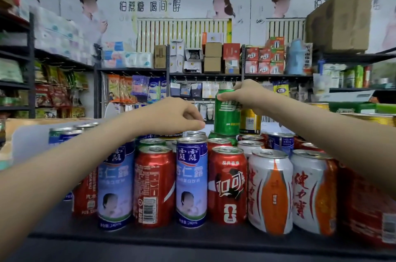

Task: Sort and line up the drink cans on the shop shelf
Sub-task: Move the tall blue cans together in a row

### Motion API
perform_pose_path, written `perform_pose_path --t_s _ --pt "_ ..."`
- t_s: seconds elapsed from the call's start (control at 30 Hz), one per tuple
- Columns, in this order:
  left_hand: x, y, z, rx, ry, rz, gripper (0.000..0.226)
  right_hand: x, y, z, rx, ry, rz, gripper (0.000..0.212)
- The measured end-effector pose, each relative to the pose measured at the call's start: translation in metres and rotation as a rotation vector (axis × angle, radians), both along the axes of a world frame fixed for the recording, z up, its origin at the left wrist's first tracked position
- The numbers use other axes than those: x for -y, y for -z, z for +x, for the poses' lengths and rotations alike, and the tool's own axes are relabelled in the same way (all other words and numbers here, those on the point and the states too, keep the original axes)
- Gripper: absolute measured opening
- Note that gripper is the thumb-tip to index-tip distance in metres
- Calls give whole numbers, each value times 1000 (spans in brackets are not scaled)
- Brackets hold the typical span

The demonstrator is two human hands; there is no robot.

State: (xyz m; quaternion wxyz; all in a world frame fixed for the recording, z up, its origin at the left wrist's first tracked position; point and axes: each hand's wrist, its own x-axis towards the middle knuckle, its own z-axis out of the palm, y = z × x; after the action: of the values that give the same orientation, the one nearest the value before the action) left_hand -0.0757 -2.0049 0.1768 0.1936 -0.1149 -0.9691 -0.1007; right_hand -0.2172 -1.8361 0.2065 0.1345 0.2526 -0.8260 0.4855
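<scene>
We find our right hand (246, 94) gripping the green can (227, 118) by its top. The can is upright, raised over the shelf's (128, 238) far middle rows. Our left hand (177, 116) is curled just left of it; its hold cannot be determined.

- We see a wall poster (150, 5) with large Chinese lettering behind the far racks
- A big cardboard box (340, 21) sits high on our right
- Small brown and white cartons (212, 56) stand beside stacked red boxes (265, 58) and a pale blue flask (296, 57)
- Tissue packs (126, 56) lie left of them; snack packets (60, 88) hang lower left
</scene>
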Motion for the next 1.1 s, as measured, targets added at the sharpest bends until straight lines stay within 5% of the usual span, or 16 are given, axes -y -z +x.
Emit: perform_pose_path --t_s 0.17,0.53,0.67,0.77,1.1 --pt "5 8 -10 83 37 14 29 8 0 -12 8 4 33 56" --pt "-2 8 -12 129 53 -2 29 -2 -2 -15 64 -36 111 47" --pt "-5 6 -7 187 74 18 39 -2 0 -12 128 -52 152 65" --pt "-4 4 -1 264 91 37 55 -2 5 -11 168 -83 133 58" --pt "-6 8 8 286 105 19 58 -4 7 0 134 -3 115 79"
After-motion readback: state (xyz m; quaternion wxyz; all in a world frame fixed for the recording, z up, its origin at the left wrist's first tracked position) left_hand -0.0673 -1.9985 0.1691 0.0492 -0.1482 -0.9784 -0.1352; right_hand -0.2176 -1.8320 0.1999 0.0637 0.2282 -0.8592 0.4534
